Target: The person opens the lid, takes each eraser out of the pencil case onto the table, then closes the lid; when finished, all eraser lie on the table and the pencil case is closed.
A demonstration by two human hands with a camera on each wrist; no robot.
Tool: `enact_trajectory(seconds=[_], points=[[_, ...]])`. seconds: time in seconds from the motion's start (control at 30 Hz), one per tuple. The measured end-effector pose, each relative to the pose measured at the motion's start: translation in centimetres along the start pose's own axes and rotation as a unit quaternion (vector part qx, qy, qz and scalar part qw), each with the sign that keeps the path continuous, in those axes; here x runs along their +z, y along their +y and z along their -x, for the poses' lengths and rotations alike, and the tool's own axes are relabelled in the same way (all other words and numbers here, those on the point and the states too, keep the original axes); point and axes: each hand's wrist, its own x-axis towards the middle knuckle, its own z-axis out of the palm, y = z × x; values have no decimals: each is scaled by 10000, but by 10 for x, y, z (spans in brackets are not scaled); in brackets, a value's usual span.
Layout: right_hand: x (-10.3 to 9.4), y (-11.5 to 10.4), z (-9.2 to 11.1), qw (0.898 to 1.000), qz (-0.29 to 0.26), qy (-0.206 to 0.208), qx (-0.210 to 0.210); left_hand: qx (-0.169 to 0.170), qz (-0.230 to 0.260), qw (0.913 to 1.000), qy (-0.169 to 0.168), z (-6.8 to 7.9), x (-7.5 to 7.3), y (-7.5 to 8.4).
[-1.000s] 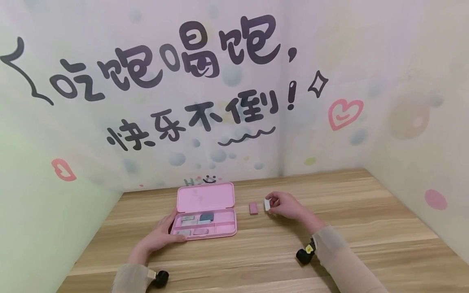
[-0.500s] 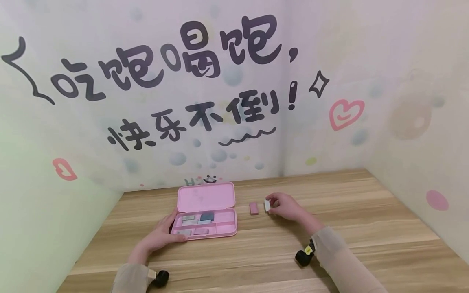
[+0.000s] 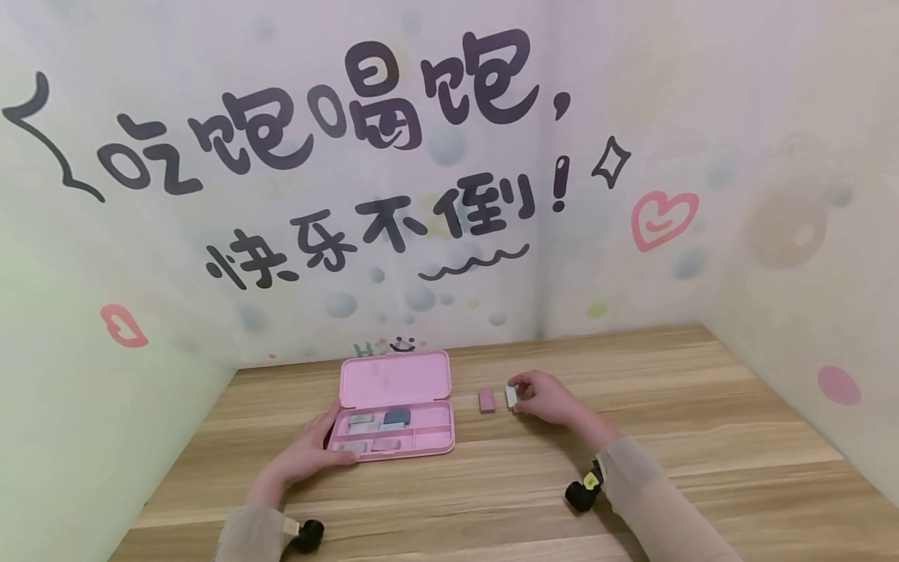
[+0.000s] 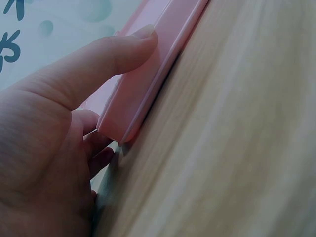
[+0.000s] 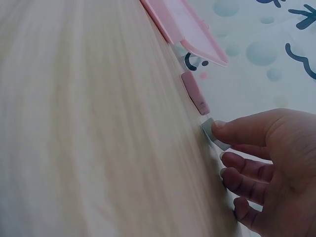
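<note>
An open pink plastic case (image 3: 433, 451) lies on the table with its lid (image 3: 393, 376) raised at the back. My left hand (image 3: 303, 454) holds the case's left end, the thumb along the front wall and the fingers round the side. Inside are several small eraser-like blocks, among them a dark teal one (image 3: 397, 417) and a pale pink one (image 3: 385, 444). To the right of the case lies a pink eraser (image 3: 486, 400). Just beyond it my right hand (image 3: 549, 396) pinches a pale grey-white eraser (image 5: 209, 129) between thumb and fingers, at the tabletop.
The wood-grain table (image 3: 492, 499) runs back to a printed wall (image 3: 449, 195) with large black lettering. Side walls stand at left and right. A small black camera is strapped at each wrist, over the beige sleeves (image 3: 653, 499).
Almost nothing differs. Both hands keep their places, the left on the case and the right on the pale eraser; the head view has shifted very slightly.
</note>
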Motion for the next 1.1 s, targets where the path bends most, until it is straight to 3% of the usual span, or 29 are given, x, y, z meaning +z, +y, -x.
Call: enact_trajectory(seconds=[0.37,1.1], points=[[0,-1,1,9992,363,54,-159,48,-17,10000,28,-2,1,-4],[0,-2,4,9992,399,58,-6,26,-49,10000,42,-1,1,-3]])
